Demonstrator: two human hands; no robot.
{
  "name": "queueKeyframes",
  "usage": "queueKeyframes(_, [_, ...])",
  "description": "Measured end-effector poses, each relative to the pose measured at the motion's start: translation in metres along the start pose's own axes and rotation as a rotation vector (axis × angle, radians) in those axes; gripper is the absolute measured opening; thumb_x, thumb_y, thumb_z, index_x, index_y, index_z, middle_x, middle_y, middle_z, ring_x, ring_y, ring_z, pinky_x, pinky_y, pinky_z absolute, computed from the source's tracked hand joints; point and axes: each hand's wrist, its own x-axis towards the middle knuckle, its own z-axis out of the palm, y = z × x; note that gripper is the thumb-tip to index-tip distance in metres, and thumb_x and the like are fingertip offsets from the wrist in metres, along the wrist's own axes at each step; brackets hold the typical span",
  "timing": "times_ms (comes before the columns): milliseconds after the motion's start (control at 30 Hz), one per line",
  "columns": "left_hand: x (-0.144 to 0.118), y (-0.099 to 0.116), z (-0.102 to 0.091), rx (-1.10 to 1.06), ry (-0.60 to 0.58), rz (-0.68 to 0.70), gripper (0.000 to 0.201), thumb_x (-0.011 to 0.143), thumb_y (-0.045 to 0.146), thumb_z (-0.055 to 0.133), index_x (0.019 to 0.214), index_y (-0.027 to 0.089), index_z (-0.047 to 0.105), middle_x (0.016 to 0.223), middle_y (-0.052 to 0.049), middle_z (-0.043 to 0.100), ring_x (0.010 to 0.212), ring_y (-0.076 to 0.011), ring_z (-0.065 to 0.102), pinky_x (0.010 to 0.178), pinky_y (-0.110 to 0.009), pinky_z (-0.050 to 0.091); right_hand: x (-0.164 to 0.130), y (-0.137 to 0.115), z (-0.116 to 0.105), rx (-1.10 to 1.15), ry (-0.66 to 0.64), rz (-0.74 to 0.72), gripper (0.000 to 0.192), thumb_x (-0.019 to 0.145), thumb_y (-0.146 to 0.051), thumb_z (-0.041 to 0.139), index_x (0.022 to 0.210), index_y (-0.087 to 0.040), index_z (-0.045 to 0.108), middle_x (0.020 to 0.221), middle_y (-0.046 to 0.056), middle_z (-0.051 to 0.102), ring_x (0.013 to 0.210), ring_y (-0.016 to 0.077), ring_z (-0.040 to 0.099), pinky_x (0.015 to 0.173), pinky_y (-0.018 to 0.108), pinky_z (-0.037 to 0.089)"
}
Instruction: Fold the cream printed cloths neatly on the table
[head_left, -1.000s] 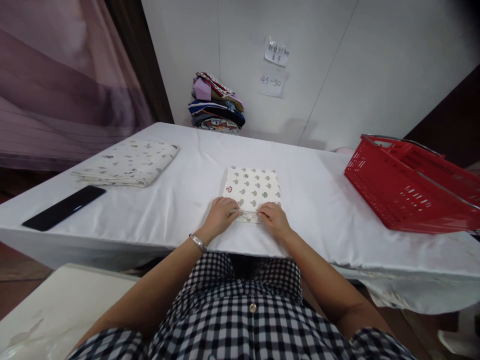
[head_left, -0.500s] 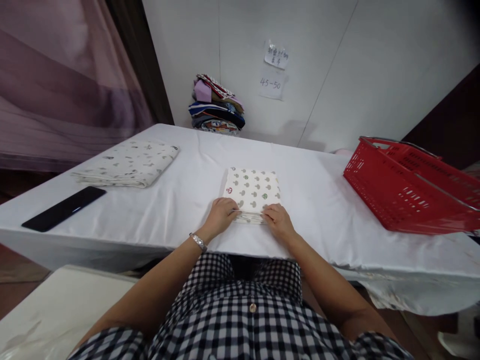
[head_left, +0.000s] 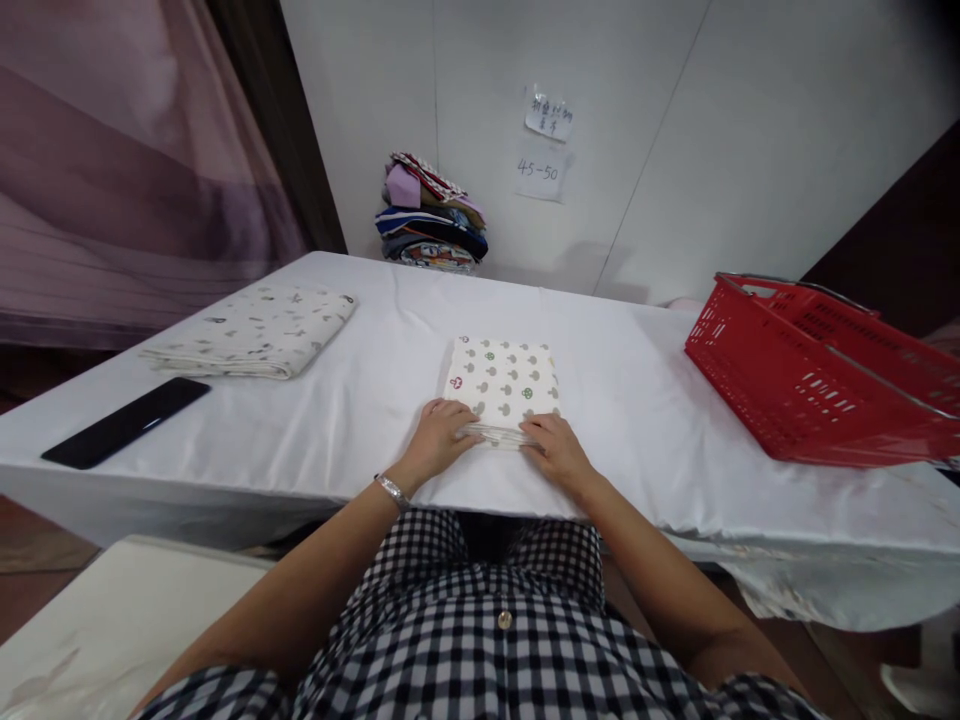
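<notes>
Head view, nearest first: the person's checked shirt (head_left: 480,640) fills the bottom edge, and both forearms reach toward 12 o'clock onto the white tablecloth (head_left: 637,400). The left hand (head_left: 439,440) and right hand (head_left: 555,450) lie side by side, a little apart, fingers curled down on the near edge of the folded mushroom-print cloth (head_left: 504,378), seemingly pinching its layered hem flat. The cloth lies squarely before the person, near the table's front edge, likely so both hands can press it evenly. A silver bracelet (head_left: 392,489) circles the left wrist.

At 10 o'clock a black phone (head_left: 124,422) lies near the table's edge, and beyond it a larger folded patterned sheet (head_left: 255,330). At 2 o'clock a red basket (head_left: 817,375) sits tilted. Farthest, at 12 o'clock, a stack of folded fabrics (head_left: 431,215) rests against the wall under two paper notes (head_left: 546,145).

Compared with a second ago, hands and cloth have barely shifted; only the view has tipped slightly.
</notes>
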Motion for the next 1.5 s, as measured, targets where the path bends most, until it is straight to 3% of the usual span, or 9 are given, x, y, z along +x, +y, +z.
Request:
queueKeyframes(100, [0.0,0.0,0.002,0.038,-0.018,0.016,0.024,0.08,0.035,0.063,0.102,0.025,0.064,0.102,-0.004,0.063,0.1,-0.022,0.054,0.099,-0.046,0.033,0.001,-0.001,0.0,-0.023,-0.006,0.013,0.032,0.086,-0.022,0.055,0.117,-0.021,0.06,0.112,0.01,0.059,0.102,0.0253,0.05,0.089,0.044,0.042])
queueKeyframes(367, [0.008,0.007,0.001,0.105,-0.025,0.023,0.014,0.08,0.029,0.062,0.092,0.023,0.063,0.093,-0.003,0.062,0.095,-0.0212,0.053,0.099,-0.045,0.033,0.011,-0.005,0.006,-0.142,-0.026,0.054,0.025,0.086,-0.023,0.056,0.11,-0.019,0.062,0.109,0.01,0.06,0.098,0.0253,0.05,0.088,0.043,0.041])
queueKeyframes(633, [0.005,0.005,0.0,0.118,0.012,0.044,0.008,0.082,0.029,0.058,0.084,0.022,0.062,0.087,-0.002,0.062,0.089,-0.0194,0.055,0.102,-0.047,0.03,0.008,0.0,0.016,-0.133,0.067,0.003,0.02,0.09,-0.025,0.05,0.103,-0.017,0.064,0.102,0.01,0.062,0.093,0.0231,0.051,0.085,0.038,0.042])
queueKeyframes(800, [0.007,0.008,0.002,0.128,0.021,0.063,0.012,0.081,0.029,0.06,0.09,0.022,0.063,0.09,-0.003,0.062,0.091,-0.0202,0.055,0.103,-0.048,0.029,0.008,-0.005,0.014,-0.153,0.049,0.014,0.02,0.09,-0.027,0.052,0.103,-0.017,0.064,0.103,0.01,0.062,0.093,0.0237,0.051,0.085,0.039,0.041])
queueKeyframes(967, [0.009,0.012,0.009,0.064,-0.026,0.132,0.018,0.083,0.029,0.058,0.099,0.022,0.064,0.098,-0.005,0.062,0.095,-0.0207,0.053,0.088,-0.04,0.041,0.009,-0.008,0.012,-0.146,0.039,0.031,0.019,0.088,-0.025,0.054,0.102,-0.017,0.064,0.104,0.009,0.061,0.093,0.0236,0.051,0.086,0.039,0.04])
queueKeyframes(1200, [0.005,0.007,0.016,0.033,0.007,0.108,0.016,0.084,0.028,0.057,0.097,0.022,0.065,0.094,-0.005,0.062,0.093,-0.0209,0.053,0.082,-0.039,0.043,0.012,-0.013,0.01,-0.14,-0.02,0.052,0.024,0.085,-0.025,0.056,0.107,-0.019,0.063,0.104,0.009,0.059,0.093,0.0233,0.049,0.083,0.038,0.039])
queueKeyframes(1367, [0.001,0.003,0.009,-0.003,0.013,0.112,0.019,0.088,0.034,0.052,0.093,0.021,0.065,0.092,-0.005,0.062,0.09,-0.0193,0.053,0.08,-0.036,0.043,0.012,-0.017,0.009,-0.146,-0.028,0.035,0.025,0.087,-0.021,0.053,0.109,-0.021,0.063,0.1,0.008,0.059,0.09,0.0225,0.048,0.081,0.037,0.039])
queueKeyframes(1500, [0.003,0.004,0.001,0.004,0.012,0.044,0.027,0.091,0.036,0.046,0.079,0.02,0.064,0.082,-0.003,0.062,0.083,-0.0175,0.053,0.076,-0.034,0.042,0.012,-0.017,0.011,-0.14,-0.026,0.022,0.024,0.087,-0.019,0.052,0.106,-0.02,0.065,0.098,0.008,0.059,0.088,0.0225,0.047,0.079,0.037,0.04])
